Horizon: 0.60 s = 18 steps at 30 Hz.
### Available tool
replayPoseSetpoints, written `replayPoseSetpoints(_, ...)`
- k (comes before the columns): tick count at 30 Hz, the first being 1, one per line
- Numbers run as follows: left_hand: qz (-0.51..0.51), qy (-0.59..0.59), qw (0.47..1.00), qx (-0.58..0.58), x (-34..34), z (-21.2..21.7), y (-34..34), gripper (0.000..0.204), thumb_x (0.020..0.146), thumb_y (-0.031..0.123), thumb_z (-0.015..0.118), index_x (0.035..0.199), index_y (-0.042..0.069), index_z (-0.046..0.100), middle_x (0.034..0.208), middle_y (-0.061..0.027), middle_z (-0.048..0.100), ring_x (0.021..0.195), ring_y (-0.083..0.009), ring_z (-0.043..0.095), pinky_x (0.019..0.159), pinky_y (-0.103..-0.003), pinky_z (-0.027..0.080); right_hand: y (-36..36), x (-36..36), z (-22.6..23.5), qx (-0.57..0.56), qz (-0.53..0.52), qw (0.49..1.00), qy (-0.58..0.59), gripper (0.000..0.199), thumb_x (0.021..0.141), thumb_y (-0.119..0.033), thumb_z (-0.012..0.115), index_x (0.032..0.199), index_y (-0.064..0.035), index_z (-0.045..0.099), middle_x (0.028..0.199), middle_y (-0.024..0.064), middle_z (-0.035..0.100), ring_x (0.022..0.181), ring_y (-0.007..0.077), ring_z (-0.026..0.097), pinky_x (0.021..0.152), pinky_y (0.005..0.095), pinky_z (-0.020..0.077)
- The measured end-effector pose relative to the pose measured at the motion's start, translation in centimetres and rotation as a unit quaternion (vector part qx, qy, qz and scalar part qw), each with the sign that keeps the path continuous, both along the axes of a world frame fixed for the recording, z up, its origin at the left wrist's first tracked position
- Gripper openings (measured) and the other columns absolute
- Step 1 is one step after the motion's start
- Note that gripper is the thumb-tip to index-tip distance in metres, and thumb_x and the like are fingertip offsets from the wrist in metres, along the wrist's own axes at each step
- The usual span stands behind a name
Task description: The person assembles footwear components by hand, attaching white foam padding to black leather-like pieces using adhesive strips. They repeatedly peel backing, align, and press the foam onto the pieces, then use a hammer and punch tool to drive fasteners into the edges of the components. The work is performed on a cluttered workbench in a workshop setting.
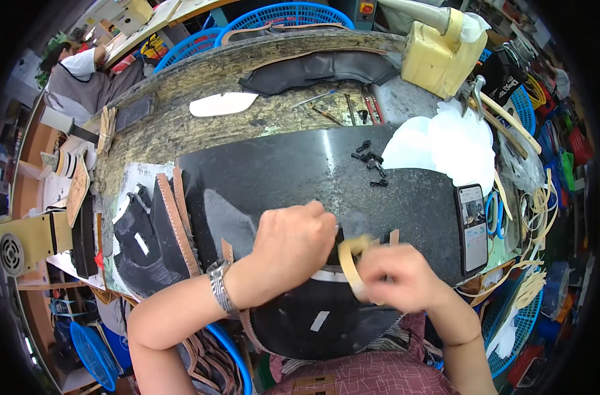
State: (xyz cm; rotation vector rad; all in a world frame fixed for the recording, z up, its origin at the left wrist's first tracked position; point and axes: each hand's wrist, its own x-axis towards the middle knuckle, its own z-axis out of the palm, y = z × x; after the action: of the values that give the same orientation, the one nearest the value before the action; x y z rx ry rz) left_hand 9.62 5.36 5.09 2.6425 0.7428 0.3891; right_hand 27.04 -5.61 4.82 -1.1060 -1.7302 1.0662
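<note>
A black leather piece with a stitched edge and a small pale label rests at the table's near edge and over my lap. A white strip runs across its upper part. My left hand, with a watch on the wrist, is closed above that upper part; what its fingers grip is hidden. Slightly blurred, my right hand is closed on one end of a curved cream strip. The strip's other end reaches toward my left hand's fingertips.
Stitched black pieces lie at the left. Small black clips sit on the black mat. A phone, blue-handled scissors and a hammer line the right side. A person sits at far left.
</note>
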Motion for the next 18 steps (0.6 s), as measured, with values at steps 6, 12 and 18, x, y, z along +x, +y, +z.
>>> replayPoseSetpoints(6,0.062,-0.057,0.859,-0.505,-5.4,4.4,-0.2,0.086,0.073,0.027,0.077,0.135,0.005,0.023,0.108,-0.0206,0.06,0.096,-0.0226,0.06,0.085,-0.034,0.045,-8.7,9.6,3.7,-0.045,-0.32,0.84,0.436,0.014,0.091,-0.012,0.049,0.1,-0.0004,0.049,0.064,0.0006,0.046,0.038,0.0048,0.037,0.028,0.0177,0.0293)
replayPoseSetpoints(12,0.071,-0.059,0.947,-0.307,-7.2,0.7,-5.8,0.082,0.067,0.017,0.077,0.135,0.007,0.031,0.122,-0.0151,0.053,0.103,-0.0337,0.055,0.087,-0.036,0.042,-11.1,9.4,5.9,0.109,-0.333,0.895,0.276,0.023,0.092,-0.019,0.053,0.102,0.0013,0.047,0.062,-0.0004,0.045,0.031,0.0033,0.032,0.025,0.0144,0.0247)
replayPoseSetpoints(18,-0.093,-0.12,0.915,-0.373,-10.3,3.7,-6.9,0.068,0.06,0.003,0.072,0.124,0.004,0.047,0.105,-0.0097,0.063,0.095,-0.0231,0.062,0.108,-0.053,0.013,-10.6,9.8,4.2,0.214,-0.233,0.889,0.332,0.021,0.08,-0.005,0.06,0.074,0.0008,0.041,0.087,0.0156,0.051,0.031,0.0118,0.044,0.026,0.0225,0.036)
